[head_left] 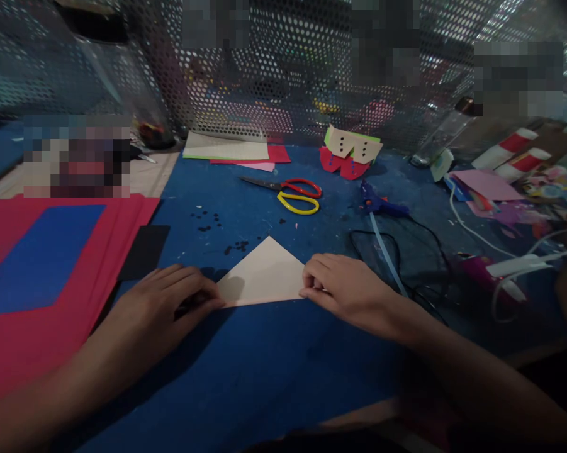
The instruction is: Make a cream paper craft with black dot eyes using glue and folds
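A cream sheet of paper (267,277), folded to a triangle, lies on the blue tabletop with its point facing away from me. My left hand (170,296) pinches its left corner between thumb and fingers. At the opposite corner, my right hand (342,286) is closed on the paper in the same way. Both corners are partly hidden by the fingertips. Just beyond the triangle's tip lie small black paper dots (236,246) and a pair of scissors (276,186) with one red and one yellow handle loop.
Red sheets (117,251) with a blue piece (42,258) and a black card (144,251) lie left. A blue glue gun (382,202) with its cord is right. Cut paper shapes (352,151) and stacked sheets (226,147) sit by the perforated metal screen (245,82).
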Action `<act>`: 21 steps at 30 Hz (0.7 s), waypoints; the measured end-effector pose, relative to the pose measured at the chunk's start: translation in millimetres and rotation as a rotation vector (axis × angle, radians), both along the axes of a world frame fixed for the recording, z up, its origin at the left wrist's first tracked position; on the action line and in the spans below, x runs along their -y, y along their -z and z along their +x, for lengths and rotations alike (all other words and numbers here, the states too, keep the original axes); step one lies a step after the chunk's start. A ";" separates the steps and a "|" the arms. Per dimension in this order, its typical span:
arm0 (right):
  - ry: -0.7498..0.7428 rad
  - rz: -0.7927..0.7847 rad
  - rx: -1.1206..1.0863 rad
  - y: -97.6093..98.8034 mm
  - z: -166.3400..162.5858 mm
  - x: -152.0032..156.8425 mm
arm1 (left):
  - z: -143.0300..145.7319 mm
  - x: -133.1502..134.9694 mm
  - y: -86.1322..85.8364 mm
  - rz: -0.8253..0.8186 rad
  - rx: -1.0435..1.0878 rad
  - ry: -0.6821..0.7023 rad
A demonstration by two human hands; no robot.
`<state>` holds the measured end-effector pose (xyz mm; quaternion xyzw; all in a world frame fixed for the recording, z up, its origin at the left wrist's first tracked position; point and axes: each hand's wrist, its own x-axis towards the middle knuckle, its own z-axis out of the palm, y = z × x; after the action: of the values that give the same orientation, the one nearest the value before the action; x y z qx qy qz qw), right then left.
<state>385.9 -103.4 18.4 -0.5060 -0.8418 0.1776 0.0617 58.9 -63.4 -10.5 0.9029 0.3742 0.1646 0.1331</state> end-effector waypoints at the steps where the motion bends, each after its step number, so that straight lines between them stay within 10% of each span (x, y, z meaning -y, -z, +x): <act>1: 0.008 -0.020 -0.008 -1.6 1.3 -0.2 | 0.0 -0.1 -0.3 -0.003 0.009 0.002; 21: -0.082 -0.220 -0.154 -12.3 27.3 -6.1 | -11.3 7.6 4.5 0.063 -0.036 0.323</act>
<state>413.2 -97.3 30.7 -0.4597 -0.8300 0.3095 0.0630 47.6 -71.0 -15.0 0.9579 0.2211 0.1363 0.1227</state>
